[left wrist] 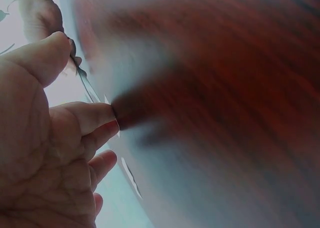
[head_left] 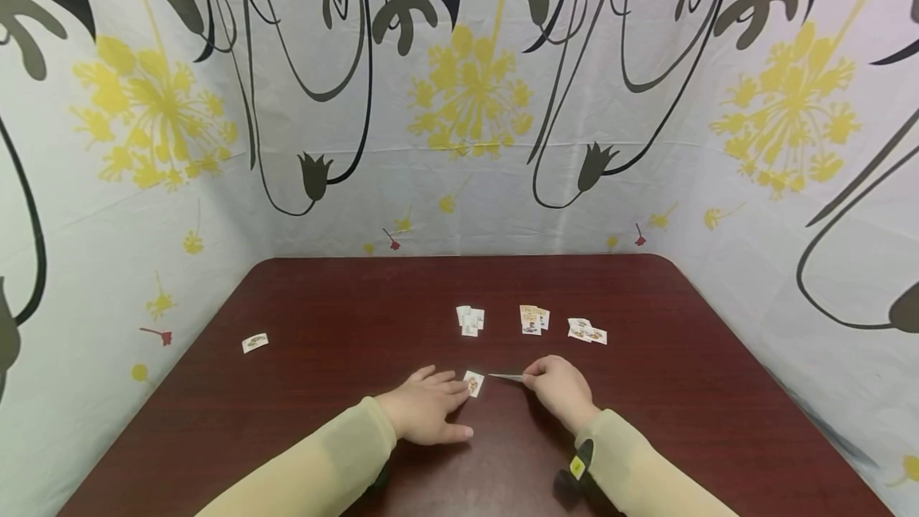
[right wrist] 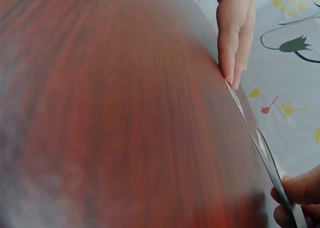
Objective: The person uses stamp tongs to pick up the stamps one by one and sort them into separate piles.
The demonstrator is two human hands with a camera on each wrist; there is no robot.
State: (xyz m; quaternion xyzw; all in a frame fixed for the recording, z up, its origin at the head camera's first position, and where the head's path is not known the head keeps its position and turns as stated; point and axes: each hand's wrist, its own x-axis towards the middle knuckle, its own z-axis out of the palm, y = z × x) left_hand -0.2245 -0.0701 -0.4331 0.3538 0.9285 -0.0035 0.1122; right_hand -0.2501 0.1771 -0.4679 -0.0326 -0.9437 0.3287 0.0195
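Observation:
A small white card with a printed picture [head_left: 475,380] lies on the dark red table in front of me. My left hand [head_left: 428,408] is spread palm down, its fingertips on the card's left edge. In the left wrist view the straight index finger [left wrist: 92,118] presses at the card's edge. From the right, my right hand [head_left: 563,391] pinches metal tweezers [head_left: 506,377], held low and nearly flat over the table. Their slim points face the card, a short distance from it. The right wrist view shows the two tweezer arms [right wrist: 272,168] slightly apart at the tips.
Three groups of small cards lie farther back: a left group [head_left: 470,321], a middle group [head_left: 532,320] and a right group [head_left: 587,331]. One single card [head_left: 254,342] lies far left. Patterned white cloth [head_left: 459,214] hangs around the table [head_left: 345,301].

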